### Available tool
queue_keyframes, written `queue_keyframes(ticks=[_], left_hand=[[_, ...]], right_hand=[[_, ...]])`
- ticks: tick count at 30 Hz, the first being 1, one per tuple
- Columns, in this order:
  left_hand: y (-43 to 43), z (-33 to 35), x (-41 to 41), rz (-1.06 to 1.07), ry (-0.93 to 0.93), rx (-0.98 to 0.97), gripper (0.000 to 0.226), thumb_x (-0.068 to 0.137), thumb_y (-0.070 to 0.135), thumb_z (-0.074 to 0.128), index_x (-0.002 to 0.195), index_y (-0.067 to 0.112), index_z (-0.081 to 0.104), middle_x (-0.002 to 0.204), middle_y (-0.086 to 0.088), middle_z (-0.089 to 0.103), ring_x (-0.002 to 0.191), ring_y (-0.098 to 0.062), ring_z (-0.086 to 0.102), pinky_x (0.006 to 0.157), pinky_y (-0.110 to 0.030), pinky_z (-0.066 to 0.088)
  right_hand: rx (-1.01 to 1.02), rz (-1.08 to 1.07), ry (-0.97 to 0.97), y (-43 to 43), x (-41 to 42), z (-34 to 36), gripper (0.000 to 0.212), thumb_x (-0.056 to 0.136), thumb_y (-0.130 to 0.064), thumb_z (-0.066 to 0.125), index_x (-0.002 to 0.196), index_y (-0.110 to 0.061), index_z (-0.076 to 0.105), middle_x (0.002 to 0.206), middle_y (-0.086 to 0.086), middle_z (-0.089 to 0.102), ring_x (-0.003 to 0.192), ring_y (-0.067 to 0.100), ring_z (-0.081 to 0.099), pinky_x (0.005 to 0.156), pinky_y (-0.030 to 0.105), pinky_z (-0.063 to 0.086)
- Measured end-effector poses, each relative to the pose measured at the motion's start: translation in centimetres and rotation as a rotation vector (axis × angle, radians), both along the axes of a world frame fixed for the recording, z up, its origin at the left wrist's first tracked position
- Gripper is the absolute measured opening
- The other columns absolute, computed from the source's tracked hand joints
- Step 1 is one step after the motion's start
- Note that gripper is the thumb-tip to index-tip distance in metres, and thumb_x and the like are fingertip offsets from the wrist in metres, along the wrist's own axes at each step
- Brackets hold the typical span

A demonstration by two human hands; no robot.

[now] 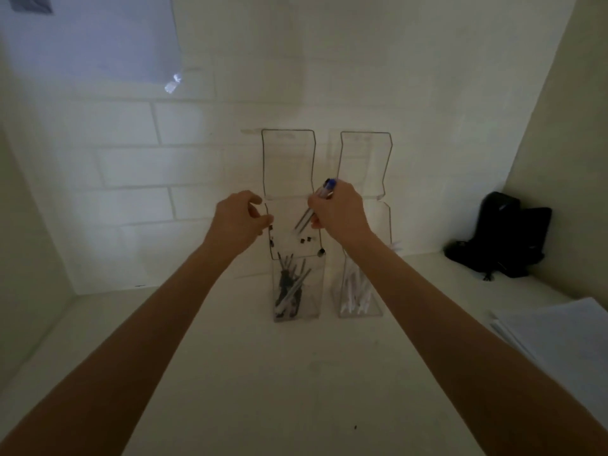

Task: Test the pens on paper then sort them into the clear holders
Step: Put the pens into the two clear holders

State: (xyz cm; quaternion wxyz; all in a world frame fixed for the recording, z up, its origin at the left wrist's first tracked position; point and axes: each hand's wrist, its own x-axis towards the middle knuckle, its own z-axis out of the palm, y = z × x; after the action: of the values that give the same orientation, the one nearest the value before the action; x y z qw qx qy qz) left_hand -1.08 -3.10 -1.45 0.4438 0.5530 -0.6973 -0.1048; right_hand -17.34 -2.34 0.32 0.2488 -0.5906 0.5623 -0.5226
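The right hand [339, 213] is gripping a small bunch of blue-capped pens [306, 218], its fingers [316, 205] curling tightly round the clear barrels. The caps are pointing up and the tips are angling down into the open top of the left clear holder [288, 159]. The left hand [237, 218] is hovering at that holder's left wall with its fingers [255, 199] curled; I cannot tell whether they are pinching the wall or only lying beside it. Dark pens [289, 284] are lying in the bottom of this holder, while white pens [355, 287] are filling the right clear holder [365, 159] just beside it. Both holders are standing on the white desk [296, 373] against the wall. A stack of paper [559, 330] is resting at the desk's right edge, and a black bag [506, 235] is sitting in the far right corner.
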Motion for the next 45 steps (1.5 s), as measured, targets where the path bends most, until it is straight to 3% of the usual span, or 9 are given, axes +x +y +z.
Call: queue_keyframes(ticks=[3,5,10,17,25,29,36,41,45], left_hand=[[0.4,-1.6,1.3,0.007,0.014,0.036,0.03,0.085,0.017,0.063,0.112,0.009,0.056,0.086,-0.003,0.058,0.057,-0.004,0.053,0.044,-0.009,0.034],[0.5,-3.3,1.6,-0.003,0.011,0.098,0.029,0.085,0.018,0.063,0.112,0.008,0.056,0.086,-0.003,0.057,0.058,-0.005,0.054,0.045,-0.008,0.035],[0.3,-6.0,1.3,-0.131,0.11,0.292,0.04,0.086,0.027,0.062,0.122,0.012,0.051,0.112,-0.006,0.058,0.091,-0.019,0.058,0.081,-0.033,0.05],[0.8,-8.6,-0.8,-0.34,0.278,0.489,0.09,0.081,0.017,0.068,0.147,0.021,0.008,0.151,-0.009,0.019,0.132,-0.028,0.032,0.105,-0.04,0.034],[-0.1,-10.7,-1.5,-0.26,0.212,0.363,0.118,0.065,0.034,0.08,0.146,0.021,-0.005,0.153,-0.01,0.01,0.138,-0.027,0.018,0.111,-0.046,0.025],[-0.4,-10.1,-1.5,-0.27,0.28,0.367,0.135,0.046,0.048,0.075,0.144,0.025,-0.014,0.155,-0.003,-0.001,0.141,-0.023,0.007,0.113,-0.046,0.018],[-0.7,-11.5,-1.3,-0.403,0.31,0.312,0.115,0.067,0.021,0.078,0.139,0.038,-0.01,0.154,0.004,0.004,0.137,-0.011,0.014,0.112,-0.039,0.025],[-1.0,-11.9,-0.4,-0.425,0.232,0.367,0.117,0.066,0.039,0.073,0.14,0.039,-0.017,0.155,0.005,0.0,0.139,-0.019,0.021,0.11,-0.045,0.029],[-1.3,-12.0,-0.4,-0.408,0.205,0.376,0.113,0.075,0.027,0.072,0.141,0.035,-0.018,0.155,0.001,0.002,0.137,-0.023,0.027,0.11,-0.045,0.029]], right_hand=[[0.292,0.177,0.046,0.4,0.2,0.0,0.034,0.082,-0.018,0.072,0.103,0.002,0.055,0.085,0.014,0.061,0.06,0.019,0.063,0.06,0.03,0.059],[0.26,0.193,-0.038,1.0,-0.3,0.2,0.042,0.082,-0.021,0.071,0.111,0.0,0.05,0.086,0.011,0.061,0.06,0.016,0.063,0.053,0.023,0.056],[0.048,0.088,0.154,2.5,-3.0,-0.9,0.014,0.088,-0.006,0.061,0.101,-0.001,0.06,0.084,0.006,0.063,0.063,0.011,0.062,0.052,0.016,0.053],[-0.11,0.145,0.792,2.7,-2.0,-6.1,0.036,0.086,0.011,0.044,0.115,0.001,0.063,0.118,0.017,0.059,0.108,0.03,0.056,0.095,0.029,0.041],[-0.325,0.046,0.372,4.0,-3.5,-6.8,0.038,0.082,0.016,0.037,0.109,0.003,0.062,0.111,0.016,0.06,0.099,0.014,0.053,0.089,0.007,0.039],[-0.156,0.133,0.066,1.5,-3.3,-2.9,0.041,0.093,0.003,0.041,0.133,-0.005,0.043,0.137,0.008,0.047,0.122,0.012,0.045,0.099,0.023,0.037],[0.08,0.238,-0.238,-3.6,0.2,2.1,0.063,0.099,-0.052,0.019,0.15,-0.014,0.013,0.157,0.003,0.015,0.144,0.018,0.017,0.119,0.042,0.011],[0.052,0.343,-0.378,-2.7,0.3,3.1,0.07,0.096,-0.056,0.004,0.145,-0.012,0.031,0.15,0.001,0.034,0.136,0.012,0.03,0.114,0.036,0.009],[-0.1,0.302,-0.276,0.0,-0.7,1.4,0.06,0.1,-0.044,0.008,0.142,-0.012,0.036,0.146,0.001,0.04,0.132,0.011,0.038,0.113,0.03,0.016]])
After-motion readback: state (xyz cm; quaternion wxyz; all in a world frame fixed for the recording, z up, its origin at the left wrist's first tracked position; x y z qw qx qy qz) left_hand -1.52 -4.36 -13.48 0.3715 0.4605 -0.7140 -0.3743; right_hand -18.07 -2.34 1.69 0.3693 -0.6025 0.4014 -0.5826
